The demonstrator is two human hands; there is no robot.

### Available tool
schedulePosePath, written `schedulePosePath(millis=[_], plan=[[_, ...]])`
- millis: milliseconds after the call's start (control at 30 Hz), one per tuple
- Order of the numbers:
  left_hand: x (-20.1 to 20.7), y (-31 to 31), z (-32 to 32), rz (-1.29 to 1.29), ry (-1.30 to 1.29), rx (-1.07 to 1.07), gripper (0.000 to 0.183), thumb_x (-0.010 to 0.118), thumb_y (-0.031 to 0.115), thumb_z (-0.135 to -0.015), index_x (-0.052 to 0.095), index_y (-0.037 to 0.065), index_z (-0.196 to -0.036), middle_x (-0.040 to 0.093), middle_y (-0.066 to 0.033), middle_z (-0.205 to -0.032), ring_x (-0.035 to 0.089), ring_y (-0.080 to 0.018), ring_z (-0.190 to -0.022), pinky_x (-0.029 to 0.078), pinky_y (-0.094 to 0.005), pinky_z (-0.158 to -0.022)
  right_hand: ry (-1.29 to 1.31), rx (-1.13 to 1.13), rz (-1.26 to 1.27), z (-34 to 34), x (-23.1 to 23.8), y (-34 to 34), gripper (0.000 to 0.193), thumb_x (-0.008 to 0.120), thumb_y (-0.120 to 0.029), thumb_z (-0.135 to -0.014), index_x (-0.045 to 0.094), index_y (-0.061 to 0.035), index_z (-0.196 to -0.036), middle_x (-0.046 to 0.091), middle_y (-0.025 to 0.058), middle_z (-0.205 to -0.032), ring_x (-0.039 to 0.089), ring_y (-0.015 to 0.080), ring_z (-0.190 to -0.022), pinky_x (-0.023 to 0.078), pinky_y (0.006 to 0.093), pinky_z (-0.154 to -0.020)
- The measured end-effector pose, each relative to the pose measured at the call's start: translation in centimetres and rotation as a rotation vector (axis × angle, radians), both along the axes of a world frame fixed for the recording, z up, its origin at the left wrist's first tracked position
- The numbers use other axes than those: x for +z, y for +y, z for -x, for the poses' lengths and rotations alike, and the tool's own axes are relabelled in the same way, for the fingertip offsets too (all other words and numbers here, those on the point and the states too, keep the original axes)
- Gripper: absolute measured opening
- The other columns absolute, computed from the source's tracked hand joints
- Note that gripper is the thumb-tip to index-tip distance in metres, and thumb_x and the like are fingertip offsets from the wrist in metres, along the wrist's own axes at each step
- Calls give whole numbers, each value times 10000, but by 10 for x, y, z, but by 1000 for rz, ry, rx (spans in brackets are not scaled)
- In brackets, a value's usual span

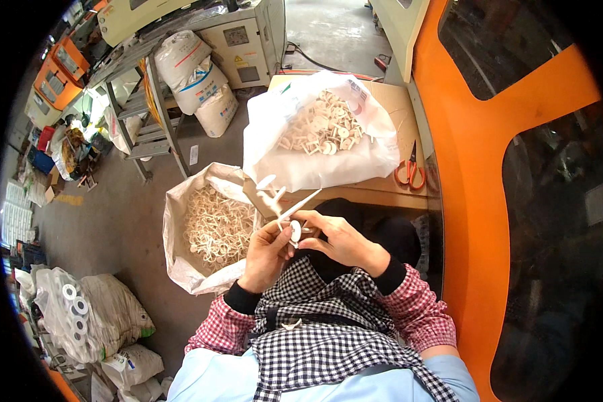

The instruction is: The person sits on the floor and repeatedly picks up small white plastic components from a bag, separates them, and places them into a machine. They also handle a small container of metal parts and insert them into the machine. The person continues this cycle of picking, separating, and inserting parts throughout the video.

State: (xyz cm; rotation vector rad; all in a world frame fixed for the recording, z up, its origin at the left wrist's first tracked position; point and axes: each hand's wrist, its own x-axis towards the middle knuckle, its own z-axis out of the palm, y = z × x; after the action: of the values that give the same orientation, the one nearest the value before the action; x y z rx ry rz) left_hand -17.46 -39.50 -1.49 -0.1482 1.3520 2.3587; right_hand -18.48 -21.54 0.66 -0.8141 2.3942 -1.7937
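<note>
Both hands meet in front of my apron around a white moulded plastic piece (294, 231) with round discs and a long pointed stem. My left hand (266, 253) pinches it from the left, thumb up against a disc. From the right, my right hand (338, 238) closes its fingers on the same piece. Some of the part is hidden behind the fingers. Just left of my hands stands an open woven sack (177, 258) full of cream-coloured plastic scraps (221, 224). Beyond them, a white plastic bag (274, 161) holds many small disc-ended parts (325, 127).
Orange-handled scissors (410, 175) lie on the cardboard-covered table (398, 100) at the right. An orange machine (472, 201) walls off my right side. Full sacks (197, 84) lean by a metal step ladder (157, 127) at the far left; more bags (107, 315) sit at the near left.
</note>
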Motion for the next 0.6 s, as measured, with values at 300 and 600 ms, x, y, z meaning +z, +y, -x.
schedulePosePath(millis=[300,600], plan=[[-1,-3,3,342,179,61,101,495,79,-928,573,22,-958,567,-14,-671,514,-75,-518,421,-214,-466,287,-60,-261,3,-9,3,129,574,-144,-845,524,-33,-802,561,99,-717,577,274,-671,466,337,-582],[-3,-5,16,1034,1134,290,203,513,-73,-785,568,-3,-967,555,-131,-739,552,-283,-599,453,-343,-551,-975,-86,416,86,-57,-3,289,528,-297,-902,624,-29,-851,420,-50,-597,356,56,-506,291,217,-451]])
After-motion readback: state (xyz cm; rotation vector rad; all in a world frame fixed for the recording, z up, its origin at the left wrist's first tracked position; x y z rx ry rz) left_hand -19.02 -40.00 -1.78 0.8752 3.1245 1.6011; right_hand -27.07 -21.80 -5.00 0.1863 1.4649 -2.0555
